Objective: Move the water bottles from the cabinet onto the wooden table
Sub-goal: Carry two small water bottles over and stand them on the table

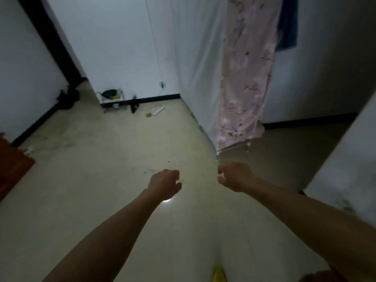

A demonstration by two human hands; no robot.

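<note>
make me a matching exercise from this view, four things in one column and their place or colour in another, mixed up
Things:
1. left hand
2. floral curtain
3. wooden furniture
4. white power strip

Descriptions:
A. reddish brown, at the left edge
B. lying on the floor near the far wall
C. pink, hanging down to the floor
D. empty, held out over the pale floor

Pairs: 1-D, 2-C, 3-A, 4-B
</note>
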